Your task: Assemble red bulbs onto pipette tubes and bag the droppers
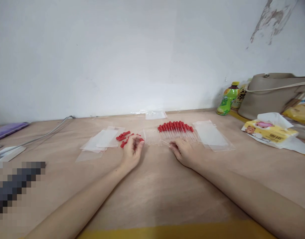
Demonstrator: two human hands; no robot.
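Observation:
My left hand (132, 152) is closed in a pinch on a red rubber bulb (142, 140), whose end shows at the fingertips. Just left of it lie loose red bulbs (121, 137), partly hidden by the hand. My right hand (184, 152) pinches a thin clear glass tube (164, 142) that points left toward the bulb; the two are apart. Between the hands and slightly beyond them, several bare glass tubes (152, 136) lie side by side. Behind my right hand is a row of droppers (176, 126) with red bulbs on clear tubes, their lower ends partly covered by the hand.
Clear plastic bags lie in a left stack (102, 139) and a right stack (211, 134), with another bag (155, 115) by the wall. Farther right are a tissue pack (269, 129), a green bottle (227, 99) and a grey bag (269, 94). A cable (52, 130) runs along the left.

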